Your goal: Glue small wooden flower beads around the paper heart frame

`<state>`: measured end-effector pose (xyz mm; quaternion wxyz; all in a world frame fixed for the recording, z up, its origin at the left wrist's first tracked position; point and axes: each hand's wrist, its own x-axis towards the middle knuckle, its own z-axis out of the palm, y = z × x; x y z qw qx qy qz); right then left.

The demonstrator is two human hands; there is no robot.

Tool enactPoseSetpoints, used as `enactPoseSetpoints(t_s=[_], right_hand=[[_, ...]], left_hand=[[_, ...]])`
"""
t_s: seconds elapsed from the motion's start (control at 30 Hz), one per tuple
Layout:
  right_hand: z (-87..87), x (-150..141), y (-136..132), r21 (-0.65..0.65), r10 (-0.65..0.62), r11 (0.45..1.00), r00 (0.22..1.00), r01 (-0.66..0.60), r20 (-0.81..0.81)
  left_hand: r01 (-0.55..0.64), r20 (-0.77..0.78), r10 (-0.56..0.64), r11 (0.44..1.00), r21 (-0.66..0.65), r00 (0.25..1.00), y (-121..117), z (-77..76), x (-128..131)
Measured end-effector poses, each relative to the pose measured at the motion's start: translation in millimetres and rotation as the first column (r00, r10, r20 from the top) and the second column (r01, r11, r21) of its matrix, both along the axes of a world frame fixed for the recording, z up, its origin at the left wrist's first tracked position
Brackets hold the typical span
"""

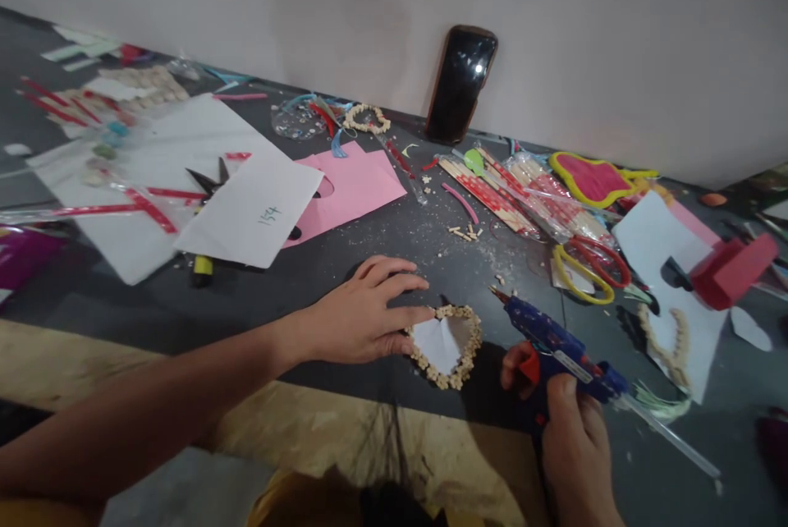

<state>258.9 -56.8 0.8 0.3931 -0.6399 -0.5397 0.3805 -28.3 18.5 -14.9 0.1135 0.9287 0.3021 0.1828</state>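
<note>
A white paper heart (440,344) bordered with short pieces of wooden stick lies on the dark table in front of me. My left hand (369,312) reaches in from the left and holds the heart's left edge between thumb and index finger, its other fingers stretched out. To the right, my right hand (572,420) is wrapped around a blue hot glue gun (547,334), with fingers at its red trigger. The gun's nozzle points up and left, above the table and apart from the heart. A clear glue stick (671,433) sticks out of its back.
Wood crumbs and short stick pieces (465,233) are scattered beyond the heart. Scissors (591,268), packed sticks (489,194) and a red block (732,268) lie right. Pink paper (354,182), white sheets (258,215) and pliers (209,181) lie left. A phone (461,84) leans against the wall.
</note>
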Motion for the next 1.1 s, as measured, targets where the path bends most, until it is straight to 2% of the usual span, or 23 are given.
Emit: enactPoseSetpoints(t_s=[0.47, 0.6, 0.7, 0.83, 1.1], right_hand=[[5.0, -3, 1, 0.040, 0.055, 0.998, 0.996, -0.058, 0.077], [11.9, -5, -2, 0.085, 0.145, 0.984, 0.979, -0.158, 0.145], [16.8, -8, -4, 0.149, 0.221, 0.952, 0.939, -0.266, 0.264], [15.4, -7, -8, 0.101, 0.329, 0.916, 0.871, -0.388, 0.364], [2.1, 0, -10, 0.024, 0.336, 0.924, 0.841, -0.382, 0.423]], left_hand=[[0.002, 0.003, -0.002, 1.000, -0.017, 1.000, 0, -0.4, -1], [0.001, -0.002, -0.001, 1.000, -0.020, 1.000, 1, -0.6, 0], [-0.005, -0.007, 0.005, 1.000, -0.028, 1.000, 1, 0.0, 0], [-0.003, 0.011, 0.003, 1.000, -0.029, 1.000, 1, -0.2, 0], [-0.012, 0.020, 0.013, 1.000, -0.029, 1.000, 1, -2.0, 0]])
